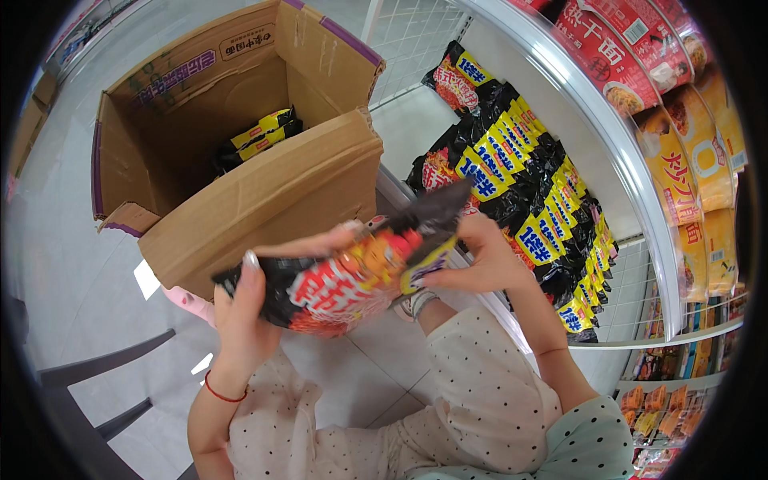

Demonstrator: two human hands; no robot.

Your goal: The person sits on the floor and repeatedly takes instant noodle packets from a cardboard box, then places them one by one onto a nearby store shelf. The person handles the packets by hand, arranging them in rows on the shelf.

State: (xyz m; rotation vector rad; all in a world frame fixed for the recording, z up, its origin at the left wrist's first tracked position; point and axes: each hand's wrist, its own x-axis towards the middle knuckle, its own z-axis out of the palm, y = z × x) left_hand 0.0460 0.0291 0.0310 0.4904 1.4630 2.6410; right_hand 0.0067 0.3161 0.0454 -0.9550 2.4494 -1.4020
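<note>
A black snack or noodle packet (pixel 354 276) with red and yellow print is held in front of me, slightly blurred. My left hand (pixel 252 306) grips its left end, with the thumb on the near side. At its upper right end, my right hand (pixel 486 255) pinches the yellow-banded edge. Beyond the packet stands an open cardboard box (pixel 264 198), with a few similar black and yellow packets (pixel 264 135) inside. On the low shelf to the right, several matching packets (pixel 504 144) are packed in overlapping rows.
Above the shelved packets runs a curved shelf edge (pixel 606 120) carrying red noodle tubs (pixel 612 54) and yellow ones (pixel 678 162). Dark bars (pixel 108 360) of a frame, perhaps a chair or stool, stand at lower left. White wire mesh (pixel 408 42) borders the shelf. My knees are close below.
</note>
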